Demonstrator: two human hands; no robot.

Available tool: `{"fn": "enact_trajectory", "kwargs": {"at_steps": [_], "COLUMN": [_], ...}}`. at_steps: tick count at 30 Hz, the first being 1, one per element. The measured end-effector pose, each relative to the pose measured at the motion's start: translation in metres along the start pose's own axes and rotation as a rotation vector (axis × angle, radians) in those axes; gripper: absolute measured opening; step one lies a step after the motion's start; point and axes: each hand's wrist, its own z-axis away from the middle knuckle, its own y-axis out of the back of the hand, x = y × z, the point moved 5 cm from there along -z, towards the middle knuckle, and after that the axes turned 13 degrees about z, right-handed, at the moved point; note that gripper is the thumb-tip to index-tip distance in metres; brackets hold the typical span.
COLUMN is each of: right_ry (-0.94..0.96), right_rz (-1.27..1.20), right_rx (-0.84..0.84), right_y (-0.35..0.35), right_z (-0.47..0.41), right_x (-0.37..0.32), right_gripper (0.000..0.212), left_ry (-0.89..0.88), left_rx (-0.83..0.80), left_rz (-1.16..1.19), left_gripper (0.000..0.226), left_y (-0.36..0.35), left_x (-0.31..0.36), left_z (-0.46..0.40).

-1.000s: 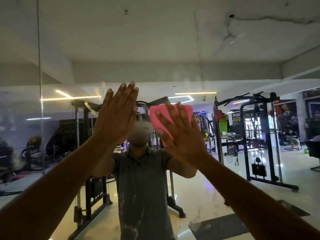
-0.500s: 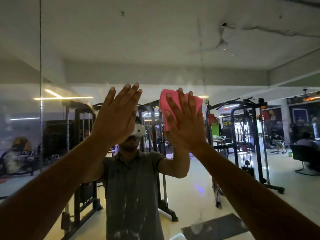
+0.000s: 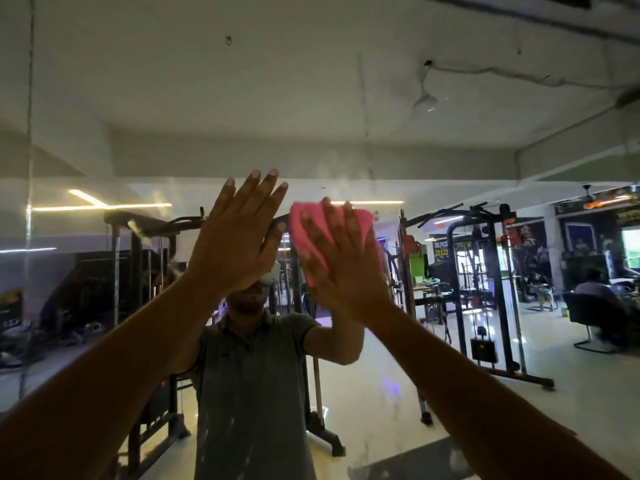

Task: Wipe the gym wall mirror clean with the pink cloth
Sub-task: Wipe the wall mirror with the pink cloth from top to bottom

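At frame centre, right hand [image 3: 341, 258] presses the pink cloth [image 3: 313, 233] flat-palmed against the mirror [image 3: 450, 150]; left hand [image 3: 239, 233] spread open, empty, bracing; keep even pressure, overlapping strokes.

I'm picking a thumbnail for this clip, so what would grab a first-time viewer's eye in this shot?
First, the two raised hands at centre: the right hand lies flat, fingers spread, on the pink cloth against the mirror, and the left hand is held up open beside it. That bright pink stands out in the dim room. Next come the glowing ceiling light strips reflected at the left and the black cable machine reflected at the right.
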Motion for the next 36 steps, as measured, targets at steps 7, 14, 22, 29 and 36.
{"fn": "enact_trajectory", "kwargs": {"at_steps": [7,14,22,29,36], "right_ry": [-0.224,0.176,-0.08,0.12,0.126], "right_rz": [-0.113,-0.03,0.035,0.062,0.062], "right_rx": [0.026,0.03,0.105,0.173,0.139], "right_y": [0.011,-0.007,0.01,0.0,0.018], "right_z": [-0.045,-0.014,-0.096,-0.063,-0.073], "right_x": [0.103,0.057,0.069,0.093,0.026], "right_gripper": [0.065,0.067,0.066,0.064,0.07], "left_ry": [0.072,0.116,0.12,0.085,0.098], "left_rx": [0.031,0.04,0.097,0.053,0.025], "left_rz": [0.019,0.016,0.033,0.066,0.05], "left_gripper": [0.069,0.074,0.073,0.071,0.071], "left_y": [-0.01,-0.015,-0.007,0.004,0.001], "left_x": [0.009,0.01,0.008,0.003,0.0], "left_z": [-0.011,-0.025,-0.026,-0.022,-0.019]}}
